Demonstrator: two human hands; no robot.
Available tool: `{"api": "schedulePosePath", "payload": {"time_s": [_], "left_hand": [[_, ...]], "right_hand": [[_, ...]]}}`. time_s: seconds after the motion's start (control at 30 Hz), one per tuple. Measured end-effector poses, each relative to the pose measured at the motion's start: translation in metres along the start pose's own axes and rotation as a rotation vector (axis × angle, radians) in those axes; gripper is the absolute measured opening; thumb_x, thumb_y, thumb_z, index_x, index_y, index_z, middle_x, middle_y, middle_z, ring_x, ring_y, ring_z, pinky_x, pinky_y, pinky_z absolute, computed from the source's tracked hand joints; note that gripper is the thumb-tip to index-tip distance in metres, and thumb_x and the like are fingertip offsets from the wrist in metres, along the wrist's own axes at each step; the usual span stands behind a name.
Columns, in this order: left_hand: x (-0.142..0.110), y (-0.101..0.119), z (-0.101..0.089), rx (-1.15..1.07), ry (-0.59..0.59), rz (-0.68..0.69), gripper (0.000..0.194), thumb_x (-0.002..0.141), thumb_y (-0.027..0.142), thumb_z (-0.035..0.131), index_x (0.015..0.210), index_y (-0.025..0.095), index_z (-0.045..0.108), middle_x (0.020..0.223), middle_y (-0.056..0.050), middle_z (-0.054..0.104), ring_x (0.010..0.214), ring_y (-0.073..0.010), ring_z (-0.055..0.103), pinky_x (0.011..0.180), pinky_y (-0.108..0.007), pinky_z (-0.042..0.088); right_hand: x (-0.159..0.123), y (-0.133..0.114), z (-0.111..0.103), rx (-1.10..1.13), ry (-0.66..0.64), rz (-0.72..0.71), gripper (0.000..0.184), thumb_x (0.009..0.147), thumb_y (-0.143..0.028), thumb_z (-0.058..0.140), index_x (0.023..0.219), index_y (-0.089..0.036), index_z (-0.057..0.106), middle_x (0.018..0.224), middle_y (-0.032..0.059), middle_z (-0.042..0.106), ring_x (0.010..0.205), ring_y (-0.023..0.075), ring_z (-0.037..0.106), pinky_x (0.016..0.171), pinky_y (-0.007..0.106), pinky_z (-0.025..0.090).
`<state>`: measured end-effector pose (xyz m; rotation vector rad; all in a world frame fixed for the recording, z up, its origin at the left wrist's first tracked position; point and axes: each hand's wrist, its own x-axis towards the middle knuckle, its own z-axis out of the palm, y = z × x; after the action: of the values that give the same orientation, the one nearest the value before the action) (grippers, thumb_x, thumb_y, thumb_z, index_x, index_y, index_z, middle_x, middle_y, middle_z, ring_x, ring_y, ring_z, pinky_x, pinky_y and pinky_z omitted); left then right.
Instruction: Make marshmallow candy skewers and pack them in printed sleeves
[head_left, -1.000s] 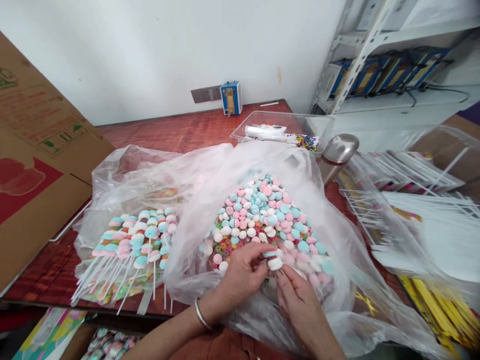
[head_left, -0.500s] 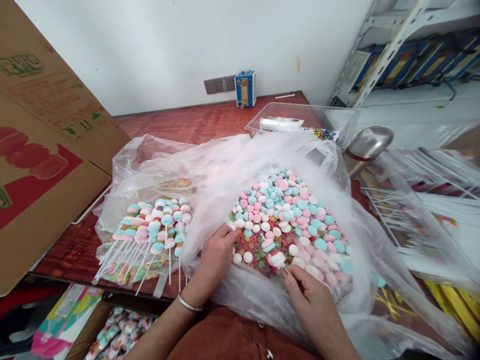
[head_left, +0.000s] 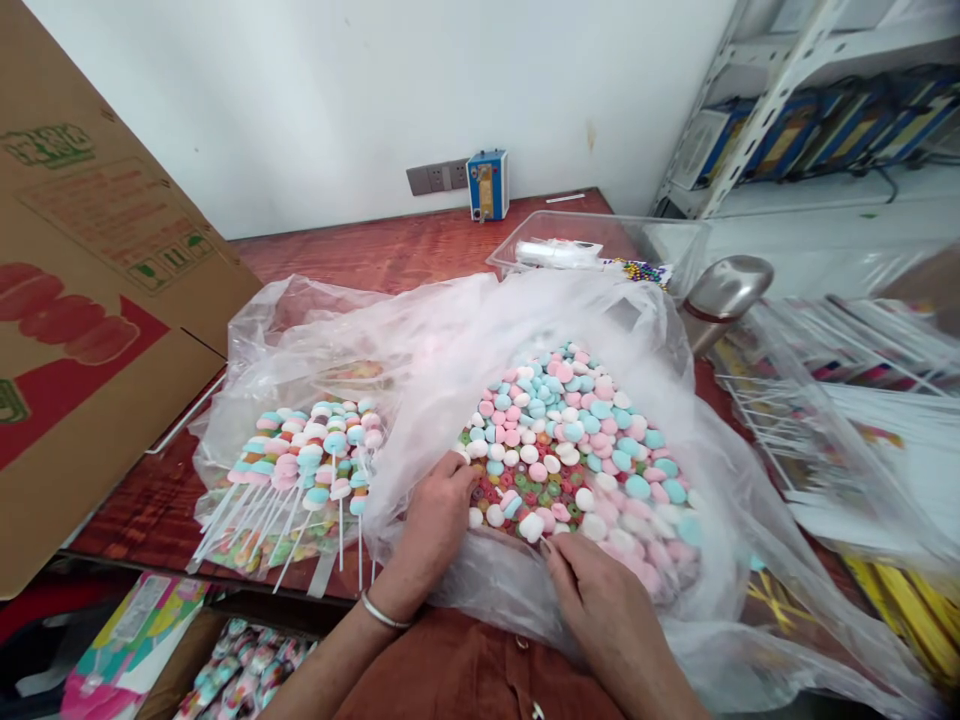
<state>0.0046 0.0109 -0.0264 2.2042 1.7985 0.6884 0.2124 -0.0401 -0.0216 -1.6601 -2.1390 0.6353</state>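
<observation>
My right hand (head_left: pixel 600 595) is closed, thumb against fingers, around the lower end of a candy skewer (head_left: pixel 531 527). White, pink and blue pieces sit on the skewer, which points up and left over the loose sweets. My left hand (head_left: pixel 442 510) is at the left edge of the pile, its fingers curled in at the ring gummies (head_left: pixel 553 490); whatever is in its fingertips is hidden. Pink, white and blue button-shaped candies (head_left: pixel 600 410) spread around the gummies on a clear plastic bag (head_left: pixel 480 580). Several filled candy skewers (head_left: pixel 300 455) lie to the left, white sticks toward me.
A cardboard box (head_left: pixel 97 280) stands at the left. Behind the bag are a clear tray (head_left: pixel 517 240) and a blue device (head_left: pixel 487 187). A metal flask (head_left: pixel 724 300) and bagged white sticks (head_left: pixel 847 400) are on the right. Wrapped sweets (head_left: pixel 240 665) fill a box below.
My right hand has moved a little to the left with the skewer, which now tilts further left. My left hand stays almost in place at the gummies.
</observation>
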Motion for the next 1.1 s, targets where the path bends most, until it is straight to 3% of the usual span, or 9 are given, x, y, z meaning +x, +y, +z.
{"api": "schedulePosePath", "payload": {"time_s": [0.13,0.23,0.3,0.57,0.63,0.8,0.87,1.0,1.1], "left_hand": [[0.0,0.006,-0.003,-0.32,0.031,-0.17,0.013,0.088,0.019,0.057,0.09,0.019,0.069,0.094,-0.005,0.069,0.087,-0.0188,0.063,0.079,-0.032,0.05],[0.0,0.011,-0.003,-0.662,-0.071,-0.408,0.014,0.081,0.025,0.066,0.091,0.018,0.072,0.082,-0.004,0.073,0.075,-0.0186,0.066,0.07,-0.03,0.053],[-0.001,0.012,-0.002,-0.827,-0.127,-0.493,0.018,0.076,0.028,0.07,0.091,0.017,0.073,0.08,-0.004,0.074,0.073,-0.0189,0.068,0.068,-0.03,0.054],[-0.009,0.021,-0.001,-1.061,-0.127,-0.685,0.022,0.069,0.029,0.076,0.086,0.016,0.074,0.08,-0.004,0.075,0.068,-0.0169,0.069,0.068,-0.03,0.057],[-0.013,0.024,-0.002,-1.014,-0.113,-0.665,0.02,0.071,0.028,0.074,0.087,0.016,0.074,0.082,-0.005,0.075,0.07,-0.0168,0.068,0.069,-0.031,0.057],[-0.023,0.029,-0.003,-0.681,-0.04,-0.322,0.011,0.079,0.024,0.067,0.084,0.02,0.077,0.084,-0.005,0.072,0.08,-0.0178,0.065,0.077,-0.031,0.054],[-0.025,0.028,-0.003,-0.734,-0.097,-0.355,0.016,0.082,0.028,0.064,0.088,0.019,0.076,0.082,-0.005,0.072,0.077,-0.0178,0.066,0.073,-0.031,0.055],[-0.023,0.023,-0.002,-1.024,-0.132,-0.566,0.032,0.088,0.039,0.055,0.109,0.017,0.064,0.084,-0.005,0.071,0.069,-0.0169,0.068,0.066,-0.032,0.058],[-0.017,0.018,-0.003,-1.043,-0.146,-0.566,0.031,0.087,0.039,0.056,0.108,0.018,0.061,0.083,-0.004,0.071,0.065,-0.0163,0.067,0.061,-0.031,0.056]], "right_hand": [[-0.001,-0.002,-0.002,0.005,-0.003,-0.005,0.033,0.097,-0.027,0.038,0.07,-0.021,0.056,0.07,0.0012,0.066,0.064,0.0174,0.064,0.057,0.025,0.036],[-0.001,-0.003,-0.003,0.0,-0.017,0.001,0.032,0.097,-0.027,0.038,0.071,-0.021,0.057,0.072,0.0019,0.067,0.066,0.0178,0.064,0.058,0.025,0.037],[-0.003,-0.002,-0.003,-0.006,-0.027,0.005,0.032,0.097,-0.027,0.038,0.073,-0.021,0.058,0.073,0.0022,0.067,0.067,0.018,0.065,0.059,0.025,0.037],[-0.011,0.0,-0.001,-0.109,-0.061,-0.005,0.029,0.096,-0.024,0.041,0.077,-0.021,0.062,0.077,0.0025,0.069,0.069,0.0187,0.067,0.057,0.026,0.035],[-0.013,0.0,0.001,-0.16,-0.058,-0.011,0.029,0.096,-0.024,0.04,0.078,-0.021,0.063,0.077,0.0025,0.069,0.068,0.0189,0.067,0.055,0.027,0.034],[-0.015,0.0,0.003,-0.141,-0.075,0.011,0.032,0.097,-0.026,0.037,0.08,-0.021,0.064,0.078,0.0038,0.068,0.067,0.0196,0.066,0.055,0.027,0.034],[-0.013,0.001,0.003,-0.005,-0.101,0.036,0.033,0.097,-0.026,0.036,0.08,-0.02,0.064,0.079,0.004,0.068,0.071,0.0193,0.066,0.06,0.027,0.038],[-0.009,0.002,0.001,0.287,-0.126,0.082,0.032,0.095,-0.028,0.038,0.075,-0.019,0.061,0.075,0.0025,0.068,0.07,0.0175,0.061,0.064,0.026,0.041],[-0.007,0.003,-0.001,0.401,-0.11,0.108,0.031,0.094,-0.031,0.04,0.072,-0.019,0.06,0.07,0.0011,0.066,0.066,0.0171,0.06,0.062,0.025,0.041]]}}
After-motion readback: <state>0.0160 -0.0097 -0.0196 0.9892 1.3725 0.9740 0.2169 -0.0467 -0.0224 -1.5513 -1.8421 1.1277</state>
